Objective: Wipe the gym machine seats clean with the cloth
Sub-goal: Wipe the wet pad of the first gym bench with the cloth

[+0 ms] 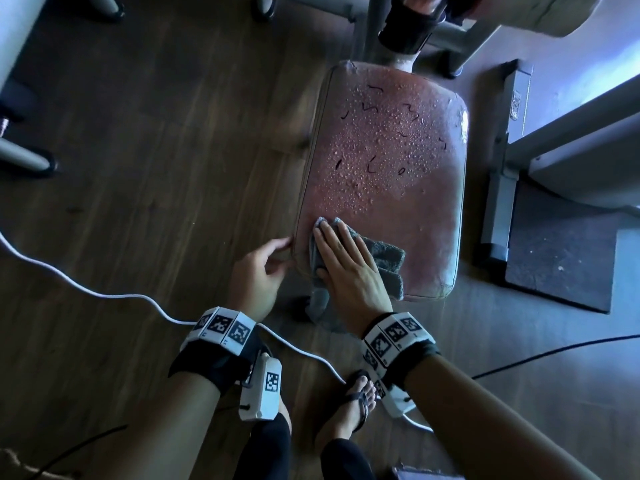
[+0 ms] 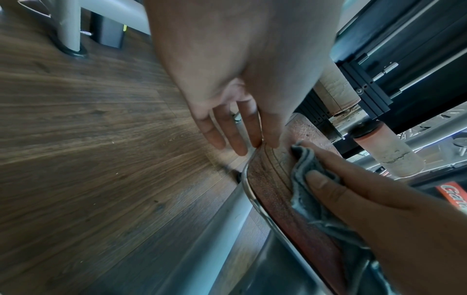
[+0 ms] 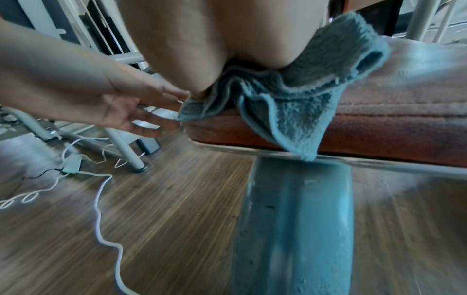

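Wooden floor [image 1: 156,168], white cable [image 1: 104,292], grey frame [image 1: 498,202]

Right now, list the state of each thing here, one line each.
seat: wet, beaded with droplets and dark squiggly marks, mostly unwiped.
cloth: bunched on the seat's near left corner, one end hanging over the edge.
right hand: flat, fingers straight, pressing the cloth down.
left hand: fingers relaxed, tips touching the seat's left edge, holding nothing.
white cable: loose across the floor.

Gym: padded seat [image 1: 381,161], machine frames [image 1: 554,133]
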